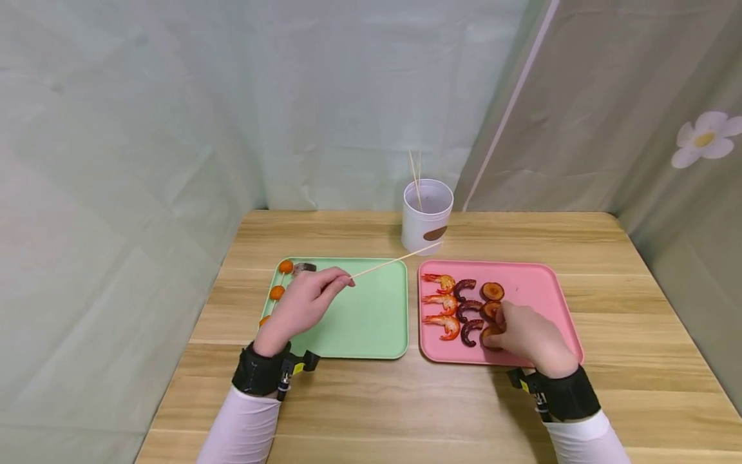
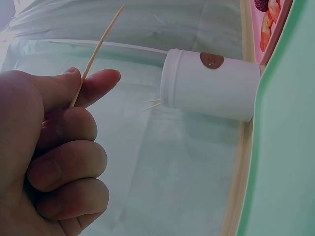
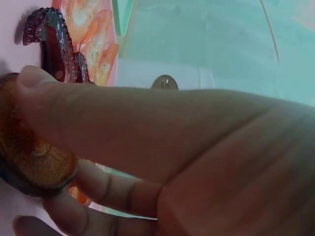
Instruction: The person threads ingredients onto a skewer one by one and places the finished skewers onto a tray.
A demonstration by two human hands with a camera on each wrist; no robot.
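My left hand (image 1: 310, 299) pinches a thin wooden skewer (image 1: 397, 260) between thumb and forefinger above the green tray (image 1: 371, 316). The skewer's tip points up and to the right, and in the left wrist view the other fingers (image 2: 74, 164) are curled in. Over the pink tray (image 1: 547, 290), my right hand (image 1: 533, 338) grips the nearest brown mushroom (image 3: 37, 157), thumb on its face and fingers at its far edge. Two more mushrooms (image 1: 493, 291) lie behind it in a column. Dark octopus tentacles (image 1: 471, 332) and orange shrimp (image 1: 446, 325) lie to their left.
On the green tray's left edge lies a skewer with orange balls (image 1: 277, 292), partly covered by my left hand. A small grey piece (image 1: 304, 268) sits beside it. Behind the trays stands a white cup (image 1: 418, 225) holding thin skewers (image 1: 415, 171). Curtains (image 1: 371, 96) hang behind the table.
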